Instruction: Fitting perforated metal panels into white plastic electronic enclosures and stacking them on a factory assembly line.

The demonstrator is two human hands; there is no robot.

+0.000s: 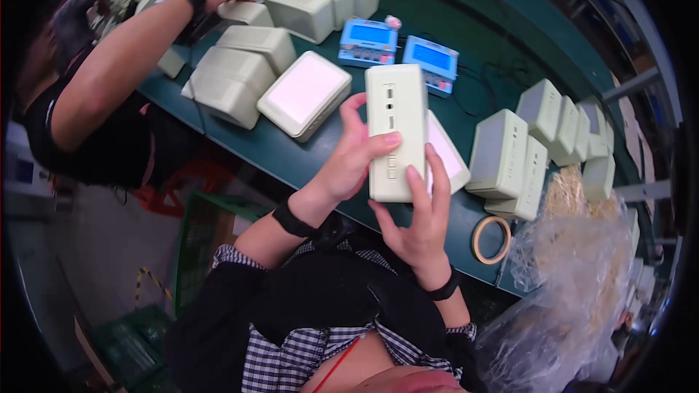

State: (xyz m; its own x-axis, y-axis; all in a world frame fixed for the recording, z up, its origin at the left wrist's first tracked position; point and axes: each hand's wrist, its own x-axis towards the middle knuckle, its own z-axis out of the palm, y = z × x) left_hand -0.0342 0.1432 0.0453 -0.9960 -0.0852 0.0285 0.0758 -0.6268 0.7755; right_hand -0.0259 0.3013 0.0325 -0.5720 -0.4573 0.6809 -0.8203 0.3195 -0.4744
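Observation:
Above the bench's near edge I hold up a cream box-shaped device (397, 105), its narrow side turned toward me. That side carries a row of small ports and several square button outlines. My left hand (348, 153) grips it from the left, the thumb lying across its face. Around the lower right part my right hand (419, 222) is closed, fingertips on the side and thumb near the bottom edge. Behind the held device, a second one with a pale front panel (445, 153) lies partly hidden. Left of my hands, another pale-fronted device (307, 93) lies on the bench.
Two blue meters with screens (368, 40) (431, 62) stand behind. More cream devices (499, 153) line the right; others (231, 84) sit left. A tape roll (491, 240) and clear plastic bag (564, 276) lie right. A co-worker's arm (124, 54) reaches in at left.

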